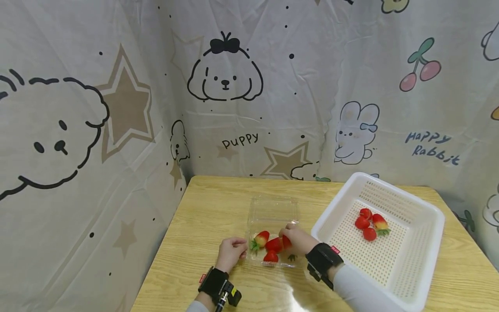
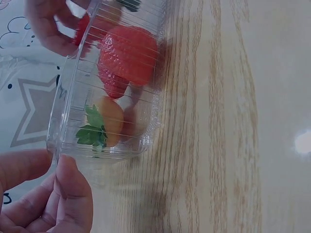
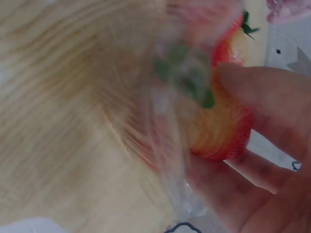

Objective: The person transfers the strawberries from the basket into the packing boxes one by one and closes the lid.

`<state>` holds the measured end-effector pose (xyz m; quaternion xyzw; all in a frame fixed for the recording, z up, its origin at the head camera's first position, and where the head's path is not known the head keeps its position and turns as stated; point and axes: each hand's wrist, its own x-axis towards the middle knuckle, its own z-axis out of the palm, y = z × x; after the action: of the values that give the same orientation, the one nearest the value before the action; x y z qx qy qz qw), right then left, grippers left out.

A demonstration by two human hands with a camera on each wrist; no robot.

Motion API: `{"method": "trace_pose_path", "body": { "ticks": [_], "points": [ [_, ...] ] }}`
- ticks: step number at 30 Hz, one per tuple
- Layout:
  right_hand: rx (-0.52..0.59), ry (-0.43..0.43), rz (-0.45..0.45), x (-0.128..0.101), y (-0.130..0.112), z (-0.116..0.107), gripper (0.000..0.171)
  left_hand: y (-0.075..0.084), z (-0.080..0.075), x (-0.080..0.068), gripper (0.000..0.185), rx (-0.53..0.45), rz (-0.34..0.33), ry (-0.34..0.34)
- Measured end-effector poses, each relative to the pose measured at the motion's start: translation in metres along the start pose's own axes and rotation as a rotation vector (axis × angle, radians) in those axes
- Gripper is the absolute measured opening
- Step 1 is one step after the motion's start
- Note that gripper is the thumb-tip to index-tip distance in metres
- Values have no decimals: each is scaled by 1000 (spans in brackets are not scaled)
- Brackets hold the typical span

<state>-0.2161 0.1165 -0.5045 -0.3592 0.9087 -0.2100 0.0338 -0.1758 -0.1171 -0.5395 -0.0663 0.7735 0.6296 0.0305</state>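
Observation:
A clear plastic clamshell box lies on the table with its lid folded back, several strawberries inside. At its left side my left hand pinches the rim between thumb and finger, seen close in the left wrist view. My right hand is over the box's right end and grips a strawberry between thumb and fingers. This strawberry is red at the tip, pale yellow near its green leaves. In the right wrist view the blurred plastic wall partly covers it.
To the right stands a white perforated basket holding several red strawberries. The wooden table meets a printed cloth hanging behind it and at the sides.

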Motion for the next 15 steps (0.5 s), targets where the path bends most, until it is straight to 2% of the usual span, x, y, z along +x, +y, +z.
{"method": "trace_pose_path", "body": {
  "ticks": [8,15],
  "points": [
    [32,-59,76,0,-3,13,39,2,0,0,20,-1,-1,1],
    [-29,-69,45,3,2,23,38,0,1,1,20,2,-14,-4]
  ]
}}
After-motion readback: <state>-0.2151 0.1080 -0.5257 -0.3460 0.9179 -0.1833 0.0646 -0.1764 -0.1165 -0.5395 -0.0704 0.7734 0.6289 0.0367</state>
